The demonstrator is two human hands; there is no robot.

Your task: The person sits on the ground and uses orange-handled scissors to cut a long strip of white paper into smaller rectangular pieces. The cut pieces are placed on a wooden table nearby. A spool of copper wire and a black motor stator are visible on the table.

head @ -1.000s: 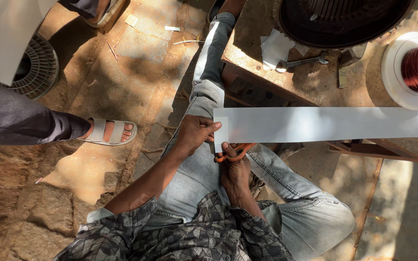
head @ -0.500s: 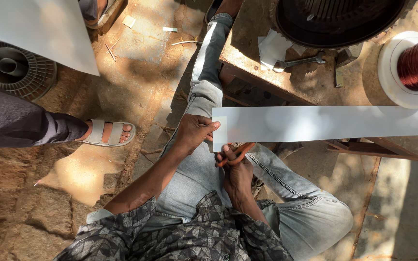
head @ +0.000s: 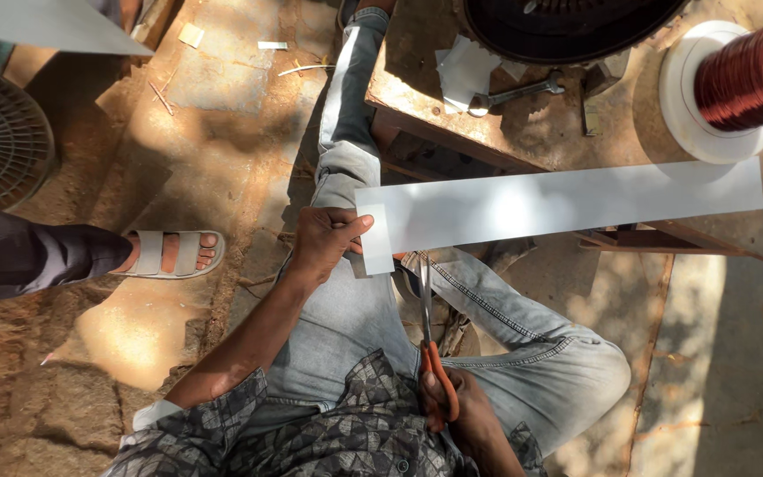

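Where a second ago both hands met at the strip's end, the right hand (head: 461,411) has drawn back toward the lap, closed around orange-handled scissors (head: 430,340) whose blades point up at the long white paper strip (head: 567,203). The left hand (head: 324,238) still pinches the strip's near end, above the knees and reaching across the desk (head: 523,124); another cut looks prepared.

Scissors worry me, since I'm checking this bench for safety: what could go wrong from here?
1. The scissors point up at the strip right beside the left hand pinching its end; the thumb could get nicked.
2. The blades hang over the lap, so a slip of the right hand might jab a leg.
3. The long strip juts out unsupported toward the copper spool; it may sag and skew the cut.
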